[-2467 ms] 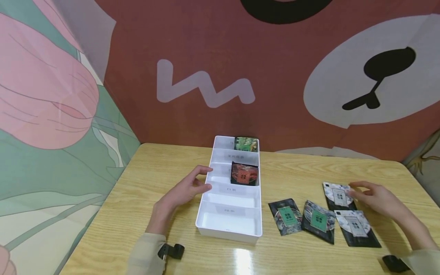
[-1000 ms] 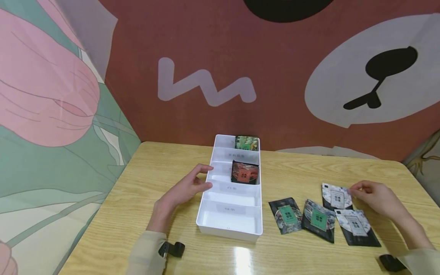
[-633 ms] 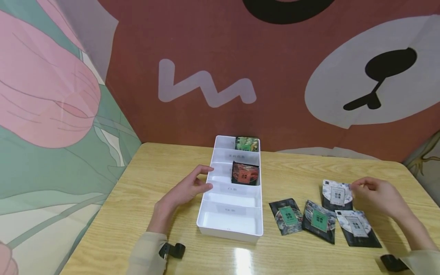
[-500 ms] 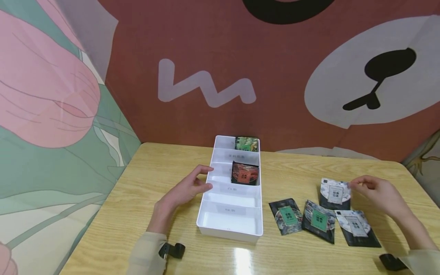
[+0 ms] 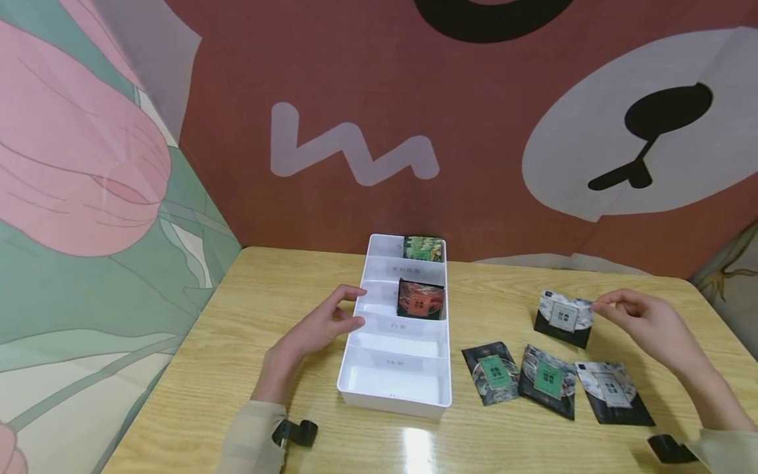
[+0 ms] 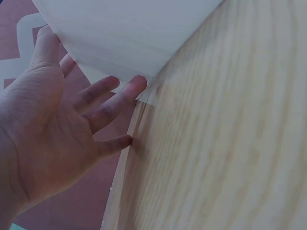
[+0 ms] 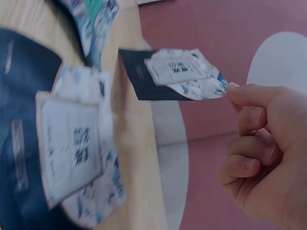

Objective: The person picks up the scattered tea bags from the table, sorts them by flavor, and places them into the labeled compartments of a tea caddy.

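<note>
My right hand (image 5: 657,329) pinches the corner of a white-and-black tea sachet (image 5: 564,317), lifted off the table; the right wrist view shows the sachet (image 7: 177,72) hanging from thumb and finger. My left hand (image 5: 316,322) touches the left wall of a white compartment box (image 5: 393,401). Its fingers (image 6: 103,115) are extended along the box wall in the left wrist view. Inside the box, a red sachet (image 5: 420,300) lies in the middle compartment and a green sachet (image 5: 423,249) in the farthest one.
On the wooden table (image 5: 503,447), right of the box, lie two dark sachets with green labels, one left (image 5: 493,374) and one beside it (image 5: 548,382). A second white-and-black sachet (image 5: 614,393) lies near them. A printed wall (image 5: 474,131) stands behind the table.
My right hand has picked up the far white-and-black sachet by its corner and moved it up and slightly left. My left hand stays at the box.
</note>
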Tool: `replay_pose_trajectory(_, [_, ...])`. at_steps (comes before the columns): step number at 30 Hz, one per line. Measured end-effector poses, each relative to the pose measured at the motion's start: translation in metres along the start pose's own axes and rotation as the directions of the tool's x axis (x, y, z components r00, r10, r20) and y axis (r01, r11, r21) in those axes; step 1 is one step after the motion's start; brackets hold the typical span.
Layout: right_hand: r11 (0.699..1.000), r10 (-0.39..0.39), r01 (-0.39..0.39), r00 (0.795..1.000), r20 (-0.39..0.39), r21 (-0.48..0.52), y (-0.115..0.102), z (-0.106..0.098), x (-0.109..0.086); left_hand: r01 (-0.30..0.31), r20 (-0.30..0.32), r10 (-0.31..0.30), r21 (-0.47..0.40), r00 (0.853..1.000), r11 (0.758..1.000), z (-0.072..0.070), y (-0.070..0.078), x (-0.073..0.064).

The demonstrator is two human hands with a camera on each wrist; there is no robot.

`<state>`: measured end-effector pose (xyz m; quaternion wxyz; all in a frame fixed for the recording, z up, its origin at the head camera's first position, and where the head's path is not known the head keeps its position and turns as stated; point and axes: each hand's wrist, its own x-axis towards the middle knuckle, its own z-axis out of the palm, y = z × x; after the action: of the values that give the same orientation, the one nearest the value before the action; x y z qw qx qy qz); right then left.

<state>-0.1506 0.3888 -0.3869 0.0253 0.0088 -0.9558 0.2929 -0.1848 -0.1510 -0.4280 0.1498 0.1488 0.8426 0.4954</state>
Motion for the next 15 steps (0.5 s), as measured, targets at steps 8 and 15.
replay_pose_trajectory(8, [0.999, -0.023, 0.024, 0.999, -0.046, 0.024, -0.02, 0.0, -0.002, 0.0, -0.003, 0.0, 0.004, 1.0, 1.0, 0.0, -0.002, 0.0])
replay_pose_trajectory(15, [0.995, -0.082, 0.087, 0.992, -0.092, 0.05, -0.036, 0.003, -0.004, -0.011, -0.001, 0.011, -0.007, 1.0, 1.0, 0.0, -0.003, 0.001])
